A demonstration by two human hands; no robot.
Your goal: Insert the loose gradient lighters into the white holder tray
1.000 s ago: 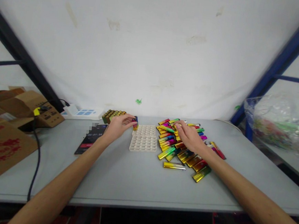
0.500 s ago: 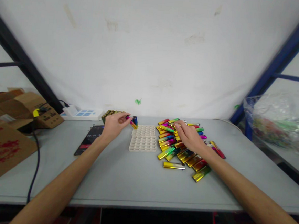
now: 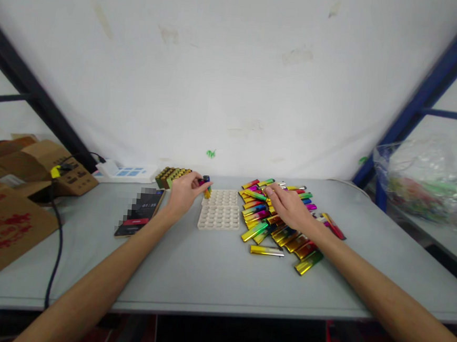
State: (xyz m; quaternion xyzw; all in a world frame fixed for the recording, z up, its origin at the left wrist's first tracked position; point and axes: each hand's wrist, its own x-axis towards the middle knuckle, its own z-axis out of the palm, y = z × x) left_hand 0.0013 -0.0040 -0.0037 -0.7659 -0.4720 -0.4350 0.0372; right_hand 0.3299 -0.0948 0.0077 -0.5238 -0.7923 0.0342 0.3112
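Observation:
My left hand [image 3: 183, 191] pinches a pink and yellow lighter [image 3: 205, 185] at the far left corner of the white holed tray [image 3: 219, 217], beside a blue lighter standing in the tray. My right hand [image 3: 287, 207] rests palm down on the pile of shiny coloured lighters [image 3: 275, 222] to the right of the tray, its fingers curled over some of them; whether it grips one is hidden. A second tray filled with gold-topped lighters [image 3: 173, 175] sits behind my left hand.
A phone [image 3: 140, 212] lies left of the tray. Cardboard boxes [image 3: 8, 196] and a black cable [image 3: 54, 241] crowd the left edge. A white power strip [image 3: 123, 171] sits by the wall. A plastic bag [image 3: 425, 186] lies at the right beyond the blue frame.
My left hand lifted the pink and yellow lighter a little, then brought it back down to the tray's far left corner. My right hand has barely shifted on the pile.

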